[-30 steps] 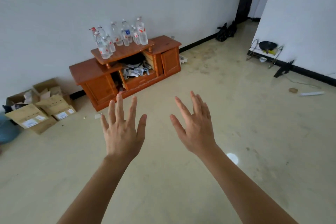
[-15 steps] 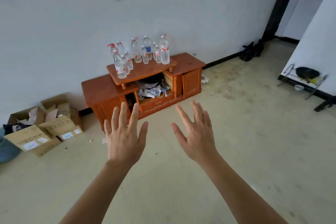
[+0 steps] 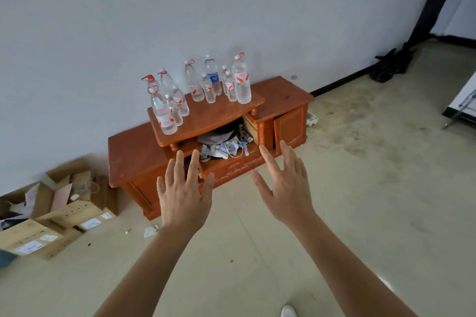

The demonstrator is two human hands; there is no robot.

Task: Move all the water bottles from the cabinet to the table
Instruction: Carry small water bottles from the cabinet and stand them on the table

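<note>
Several clear water bottles stand on the raised top shelf of a low reddish wooden cabinet [image 3: 134, 152] against the white wall. One group with red caps [image 3: 164, 108] is at the shelf's left end; another group [image 3: 240, 82], including a blue-labelled bottle [image 3: 213, 77], is at the right. My left hand [image 3: 184, 193] and my right hand [image 3: 288, 188] are stretched out in front of me with straight, spread fingers, holding nothing, still short of the cabinet. No table is in view.
The cabinet's middle compartment [image 3: 224, 147] is stuffed with papers and cords. Open cardboard boxes [image 3: 64, 211] lie on the floor at the left. A dark bag [image 3: 389, 67] sits by the wall at the far right, beside a doorway.
The cabinet and bottles have grown larger and shifted toward the centre as I came closer. Both hands stay open and raised in front of me.
</note>
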